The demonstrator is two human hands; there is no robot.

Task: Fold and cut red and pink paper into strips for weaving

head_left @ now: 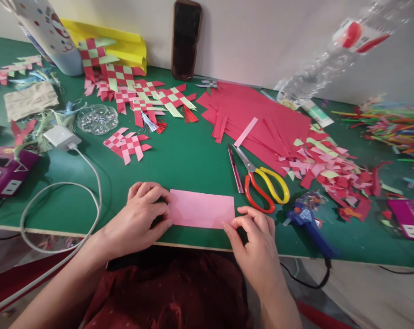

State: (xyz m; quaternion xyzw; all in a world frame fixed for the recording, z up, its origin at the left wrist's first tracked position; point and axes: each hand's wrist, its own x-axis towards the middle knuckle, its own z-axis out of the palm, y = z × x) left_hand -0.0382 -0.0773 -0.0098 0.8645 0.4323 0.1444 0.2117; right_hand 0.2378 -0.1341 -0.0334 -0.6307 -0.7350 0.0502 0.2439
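Observation:
A pink paper rectangle (201, 209) lies near the table's front edge, between my two hands. My left hand (145, 212) has its fingers curled on the paper's left edge, thumb below. At the lower right corner, the thumb of my right hand (253, 233) touches the paper, with the bent fingers beside its right edge. Just beyond my right hand are scissors (261, 185) with red and yellow handles, blades pointing away. Left of them lies a slim pink cutter (235, 169).
Woven paper fish (127, 144) lie in a group at the back left. Red paper sheets (251, 114) and a heap of paper scraps (330, 164) are at the right. A blue glue gun (308, 224) sits near the front edge. A white cable (99, 183) loops at left.

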